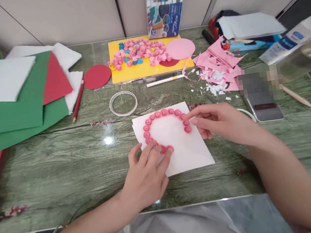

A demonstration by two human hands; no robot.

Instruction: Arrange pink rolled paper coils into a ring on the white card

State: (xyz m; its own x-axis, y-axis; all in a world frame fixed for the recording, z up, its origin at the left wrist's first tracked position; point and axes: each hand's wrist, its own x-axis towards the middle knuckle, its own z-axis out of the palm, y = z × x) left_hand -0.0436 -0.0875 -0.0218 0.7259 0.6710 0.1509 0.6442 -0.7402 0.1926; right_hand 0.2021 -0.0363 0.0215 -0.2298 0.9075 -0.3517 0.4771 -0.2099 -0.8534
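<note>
A white sheet of paper [176,160] lies on the table in front of me, slightly askew. Small pink rolled-paper flowers [164,112] form a ring on it, with a gap at the lower right. My left hand [148,168] rests over the ring's lower left, fingers apart and fingertips on the flowers there, hiding some of them. At the right end of the ring, my right hand [217,122] has its index fingertip against the flowers, and the thumb lies just below, apart from it. Neither hand visibly grips anything.
A tape roll [123,103] lies behind the sheet. Farther back are a yellow sheet [137,72] with many small paper flowers, pink paper scraps [220,60], and a marker box [165,17]. Coloured papers [12,114] are stacked left; a phone [264,104] lies right.
</note>
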